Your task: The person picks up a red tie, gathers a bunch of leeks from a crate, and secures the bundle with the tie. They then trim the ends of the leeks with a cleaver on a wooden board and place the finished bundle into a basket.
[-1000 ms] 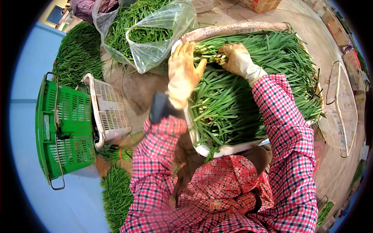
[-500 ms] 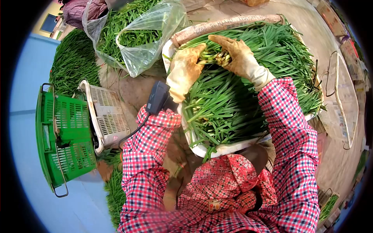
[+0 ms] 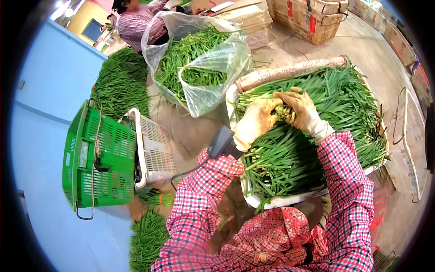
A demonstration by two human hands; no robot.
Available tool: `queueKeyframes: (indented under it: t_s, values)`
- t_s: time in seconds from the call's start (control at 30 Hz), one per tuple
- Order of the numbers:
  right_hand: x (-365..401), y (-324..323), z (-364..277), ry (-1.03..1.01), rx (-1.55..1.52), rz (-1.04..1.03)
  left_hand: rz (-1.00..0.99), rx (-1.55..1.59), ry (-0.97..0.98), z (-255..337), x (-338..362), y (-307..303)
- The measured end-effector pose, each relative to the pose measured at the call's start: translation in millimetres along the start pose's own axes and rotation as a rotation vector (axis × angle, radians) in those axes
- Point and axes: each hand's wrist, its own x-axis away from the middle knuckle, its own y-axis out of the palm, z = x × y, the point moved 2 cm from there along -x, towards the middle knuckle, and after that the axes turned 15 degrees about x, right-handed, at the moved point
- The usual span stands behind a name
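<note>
A white basket (image 3: 267, 203) full of long green leafy stalks (image 3: 290, 158) stands in front of me. Over its upper part, my left hand (image 3: 259, 120), in a stained pale glove, closes round a bunch of stalks (image 3: 284, 113) from the left. From the right, my gloved right hand (image 3: 302, 111) curls its fingers round the pale root ends of the same bunch. Both hands nearly meet there. A dark device (image 3: 221, 142) with a cable is strapped at my left wrist. A rolled brown covering (image 3: 292, 70) lies along the basket's far edge.
Left of me are a green crate (image 3: 104, 158) and a white crate (image 3: 156, 152). Beyond are a clear plastic bag (image 3: 204, 97) of greens and a person (image 3: 136, 25) in a striped top. A beige crate (image 3: 303, 20) stands farther back; greens (image 3: 120, 79) lie by the blue wall.
The view has shifted, so the basket and hands appear lower and farther right. My right hand's fingers have closed in round the root ends, and the hands are nearer each other.
</note>
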Motion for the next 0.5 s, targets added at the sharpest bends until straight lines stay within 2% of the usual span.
queueKeyframes:
  t_s: [0.07,0.1,0.13,0.2,0.27,0.33,0.4,0.43,0.47,0.5]
  values:
    - [9,4,1,0.101,0.086,0.047,-0.066,-0.003,0.024,8,-1,-14]
    - [5,-4,-3,0.09,0.053,0.046,0.029,0.132,-0.132,30,-5,-25]
    - [6,-1,0,0.102,0.014,0.04,0.171,0.287,-0.08,33,-4,-35]
    - [5,0,-1,0.125,-0.028,0.075,0.133,-0.368,-0.088,44,-6,-49]
    - [6,-4,-6,0.154,-0.042,0.123,-0.13,-0.57,-0.19,25,-10,-30]
    - [6,-8,-7,0.163,-0.06,0.175,-0.269,-0.61,-0.207,5,-15,-16]
    - [9,-5,-3,0.164,-0.086,0.192,-0.249,-0.745,-0.106,-65,-9,15]
    - [11,0,0,0.154,-0.098,0.231,-0.315,-0.698,-0.167,-46,-10,14]
    - [14,5,2,0.175,-0.094,0.241,-0.387,-0.75,-0.233,-73,-6,25]
    - [12,-5,-3,0.168,-0.1,0.198,-0.289,-0.723,-0.175,-95,12,40]
